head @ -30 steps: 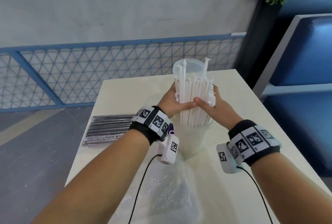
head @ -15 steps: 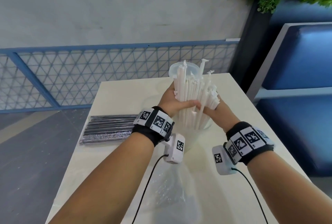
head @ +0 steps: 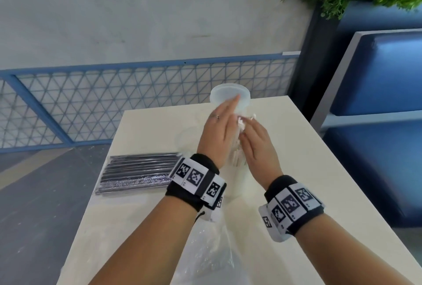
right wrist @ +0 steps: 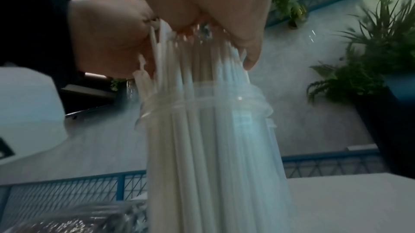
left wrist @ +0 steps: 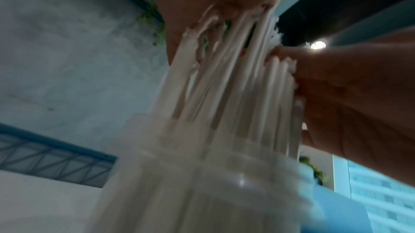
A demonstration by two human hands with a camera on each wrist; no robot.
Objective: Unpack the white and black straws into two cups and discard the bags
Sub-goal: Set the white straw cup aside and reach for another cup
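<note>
White straws (head: 242, 122) stand upright in a clear cup (left wrist: 202, 192) on the pale table (head: 319, 170). My left hand (head: 219, 129) lies flat on their tops with straight fingers. My right hand (head: 255, 141) rests palm down on the tops from the right. The wrist views show both palms touching the straw ends (right wrist: 202, 130) above the cup's rim (right wrist: 258, 98). A second clear cup (head: 230, 96) stands empty just behind. The bag of black straws (head: 139, 172) lies flat at the table's left edge. An emptied clear bag (head: 210, 250) lies near me.
A blue mesh railing (head: 137, 102) runs behind the table, with floor beyond the left edge. A blue padded bench (head: 376, 147) stands close on the right. A dark planter with ferns (head: 319, 33) is at the back right.
Both hands let go of the bundle's sides and moved onto its top. The white straws have sunk lower into the cup, and only their tips show in the head view.
</note>
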